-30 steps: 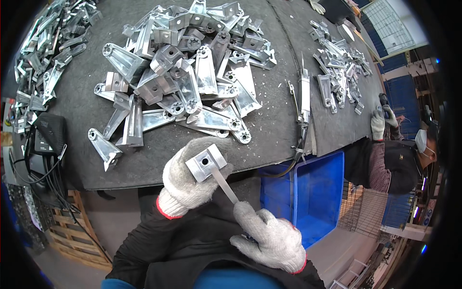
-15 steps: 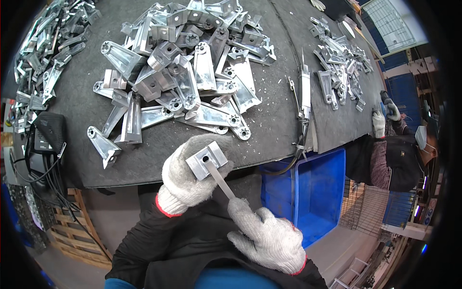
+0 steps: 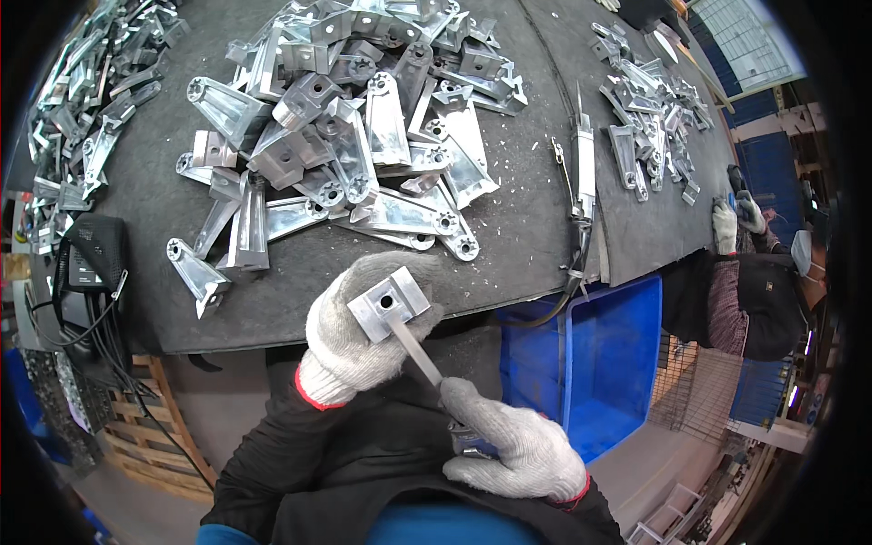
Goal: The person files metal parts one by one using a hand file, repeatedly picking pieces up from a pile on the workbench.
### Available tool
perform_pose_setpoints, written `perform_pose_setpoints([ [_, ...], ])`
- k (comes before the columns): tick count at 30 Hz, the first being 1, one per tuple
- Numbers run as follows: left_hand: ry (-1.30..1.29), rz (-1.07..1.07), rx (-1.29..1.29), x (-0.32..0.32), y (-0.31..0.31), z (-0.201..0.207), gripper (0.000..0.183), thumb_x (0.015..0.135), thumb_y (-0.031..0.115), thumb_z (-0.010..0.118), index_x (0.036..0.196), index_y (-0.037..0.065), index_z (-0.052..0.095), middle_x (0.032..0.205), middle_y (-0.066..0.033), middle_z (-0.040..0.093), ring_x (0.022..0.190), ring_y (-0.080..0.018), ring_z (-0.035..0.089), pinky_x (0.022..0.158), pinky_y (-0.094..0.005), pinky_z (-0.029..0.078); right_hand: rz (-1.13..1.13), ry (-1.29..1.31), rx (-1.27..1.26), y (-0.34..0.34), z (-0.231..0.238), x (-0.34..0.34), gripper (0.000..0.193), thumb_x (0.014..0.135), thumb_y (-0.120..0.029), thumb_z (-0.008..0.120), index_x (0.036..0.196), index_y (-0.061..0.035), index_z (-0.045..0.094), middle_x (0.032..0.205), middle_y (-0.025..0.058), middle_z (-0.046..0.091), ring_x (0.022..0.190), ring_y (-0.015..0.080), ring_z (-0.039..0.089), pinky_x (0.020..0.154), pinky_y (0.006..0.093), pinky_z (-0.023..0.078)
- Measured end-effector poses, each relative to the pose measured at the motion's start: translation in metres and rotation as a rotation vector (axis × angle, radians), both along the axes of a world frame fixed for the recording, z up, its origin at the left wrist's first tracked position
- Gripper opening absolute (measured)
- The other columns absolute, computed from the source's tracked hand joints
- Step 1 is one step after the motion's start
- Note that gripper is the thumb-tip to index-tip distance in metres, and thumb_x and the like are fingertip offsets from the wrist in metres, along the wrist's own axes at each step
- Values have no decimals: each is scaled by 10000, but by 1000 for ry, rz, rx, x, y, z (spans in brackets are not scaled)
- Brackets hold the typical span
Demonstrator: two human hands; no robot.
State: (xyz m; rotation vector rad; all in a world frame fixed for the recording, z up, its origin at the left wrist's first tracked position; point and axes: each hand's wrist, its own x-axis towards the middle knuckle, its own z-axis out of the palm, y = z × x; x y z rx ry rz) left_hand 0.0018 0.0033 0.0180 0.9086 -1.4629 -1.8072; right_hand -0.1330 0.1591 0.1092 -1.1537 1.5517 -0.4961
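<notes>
My left hand [image 3: 334, 341], in a white-grey knit glove with a red cuff, is closed around a silver metal bracket [image 3: 411, 292]. The bracket's block end, with a dark round hole, faces up. My gloved right hand [image 3: 527, 450] grips a narrow flat file-like tool [image 3: 420, 356], index finger laid along it. The tip of this grey strip meets the block's lower edge, just below the hole. Part of its handle shows under the right fingers. Beyond my left hand, a large heap of similar brackets [image 3: 386, 123] covers the dark worktable [image 3: 509, 245].
A slim air tool [image 3: 583, 173] with a hose lies right of the heap. More brackets are piled at far left [image 3: 100, 127] and right [image 3: 654, 113]. A blue bin [image 3: 613, 363] stands below the table edge. A black box with cables [image 3: 91, 259] sits left. A gloved co-worker [image 3: 758, 304] is at right.
My right hand has shifted slightly right and down and opened its grip a little, showing the handle. The tool tip stays at the block. My left hand and bracket have barely moved.
</notes>
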Motion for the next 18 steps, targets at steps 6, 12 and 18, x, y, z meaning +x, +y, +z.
perform_pose_setpoints([
  [6,-52,-10,-153,-4,-2,1,470,762,100,858,1163,13,628,965,-37,713,834,-98,675,742,-267,565,-66,-430,-6,7,-13,-3,788,920,-224,709,1546,-37,268,1423,201,525,1210,297,607,1006,357,501],
  [12,49,42,-93,-3,1,-6,438,775,17,824,1171,14,636,1020,-49,718,914,-105,680,790,-265,562,98,-320,-85,5,-15,-2,880,822,-209,805,1519,7,313,1317,172,612,1120,291,655,928,317,504],
  [18,-1,27,-48,-4,1,-2,440,772,29,833,1169,21,643,991,-44,720,895,-105,686,781,-269,566,-35,-356,-78,9,-21,-3,767,906,-239,721,1536,-66,319,1483,184,478,1196,281,624,979,339,515],
])
